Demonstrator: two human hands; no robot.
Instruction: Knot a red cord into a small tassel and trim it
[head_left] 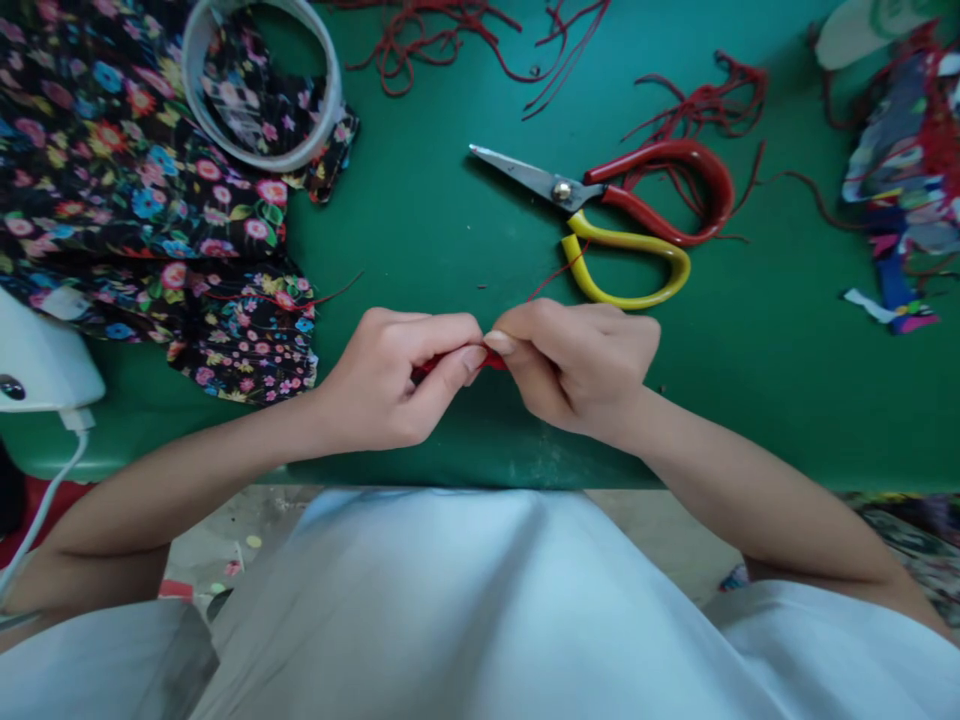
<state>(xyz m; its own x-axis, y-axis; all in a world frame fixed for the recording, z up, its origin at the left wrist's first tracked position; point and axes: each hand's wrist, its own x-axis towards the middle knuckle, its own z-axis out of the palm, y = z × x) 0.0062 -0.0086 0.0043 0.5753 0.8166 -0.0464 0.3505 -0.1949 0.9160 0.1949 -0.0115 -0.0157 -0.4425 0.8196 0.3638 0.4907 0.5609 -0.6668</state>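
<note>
pinching a red bit [495, 360] mid-frame, the left hand [401, 375] and right hand [581, 365] look not yet done, and loose red cords [442, 12] lie unheld up top.

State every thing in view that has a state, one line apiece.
Left hand: fingers closed, pinching
Right hand: fingers closed, pinching
Small red piece: held between both hands, mostly hidden
Red-and-yellow-handled scissors: lying down, blades look closed
Red cords: loose, tangled
Floral fabric: rumpled
Tape roll: lying partly on the fabric
White device: cable plugged in
Fabric scraps: heaped
</note>
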